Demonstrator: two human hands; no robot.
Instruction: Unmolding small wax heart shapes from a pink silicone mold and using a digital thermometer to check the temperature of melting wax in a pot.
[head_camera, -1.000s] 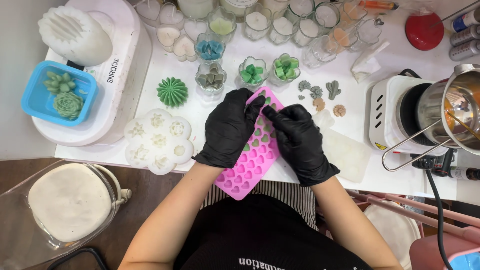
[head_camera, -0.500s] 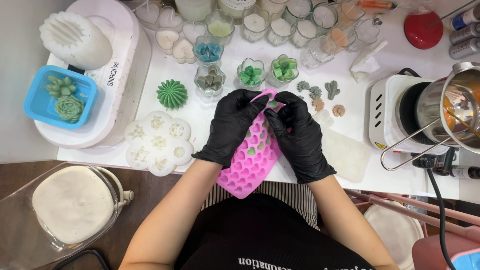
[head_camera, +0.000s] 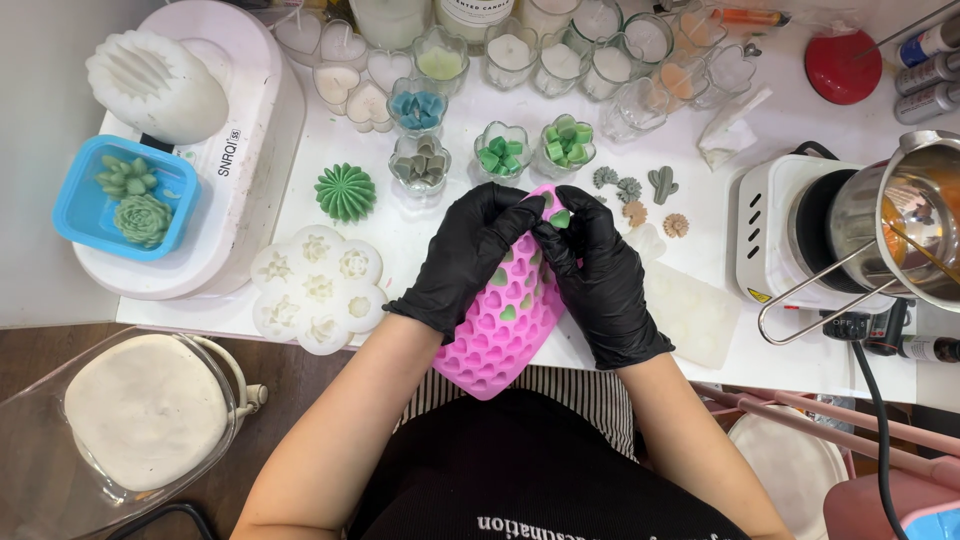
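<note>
Both my hands wear black gloves and grip a pink silicone mould with several heart-shaped cells, some holding green wax. My left hand clasps its left side and bends the far end. My right hand clasps the right side, with a small green wax heart sticking up at its fingertips near the mould's top. The mould is flexed and its near end hangs over the table edge.
Small glass cups with green wax pieces stand just beyond my hands. A white flower mould and a green cactus candle lie to the left. At the right sits a hotplate with a metal pot. A blue tray rests far left.
The mould was flat a second ago; my hands have bent its far end upward and a green wax heart has popped out at my right fingertips.
</note>
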